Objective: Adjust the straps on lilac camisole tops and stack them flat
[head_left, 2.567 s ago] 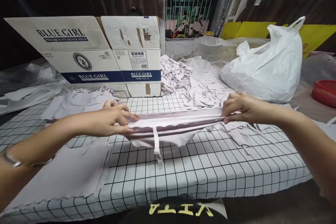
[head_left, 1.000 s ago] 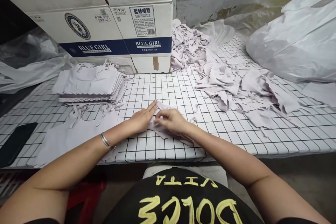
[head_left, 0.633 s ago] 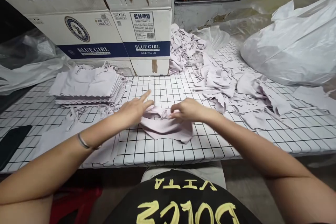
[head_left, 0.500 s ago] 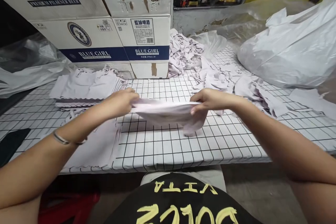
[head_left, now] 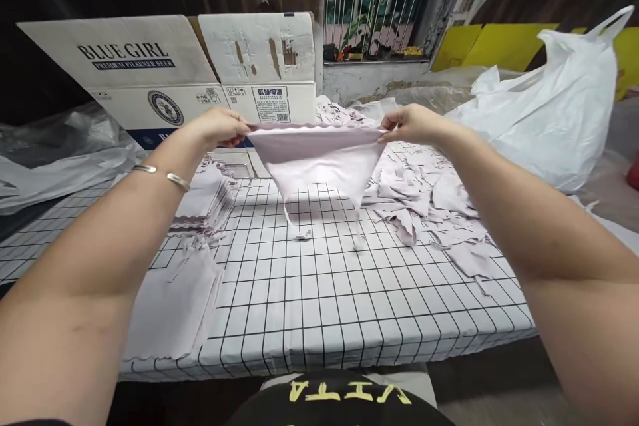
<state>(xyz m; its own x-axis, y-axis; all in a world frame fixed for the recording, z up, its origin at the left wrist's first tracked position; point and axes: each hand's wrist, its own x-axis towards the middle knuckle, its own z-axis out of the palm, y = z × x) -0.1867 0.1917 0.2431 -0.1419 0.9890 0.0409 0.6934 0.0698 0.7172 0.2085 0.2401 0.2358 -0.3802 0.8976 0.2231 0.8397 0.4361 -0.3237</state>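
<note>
A pale pink camisole-like top (head_left: 317, 154) is stretched upside down above the table, its scalloped edge up and two thin straps dangling. My left hand (head_left: 223, 126) pinches one end of that edge, and my right hand (head_left: 405, 125) grips the opposite end. Below my left forearm lies a neat flat pile of similar pink garments (head_left: 167, 309) with loose straps on top. Behind it a second folded stack (head_left: 207, 196) is partly hidden by the arm. Crumpled pink garments (head_left: 407, 183) are scattered under and beyond my right hand.
A white grid-patterned cloth (head_left: 319, 306) covers the table. An open beer carton (head_left: 144, 56) stands at the back left. A full white plastic bag (head_left: 559, 123) sits at the back right, and clear plastic (head_left: 60, 140) lies at the left. A barred window (head_left: 377, 6) is behind.
Both hands have risen and moved away from me with the top, which now hangs spread out instead of bunched and blurred. The head view has tilted up.
</note>
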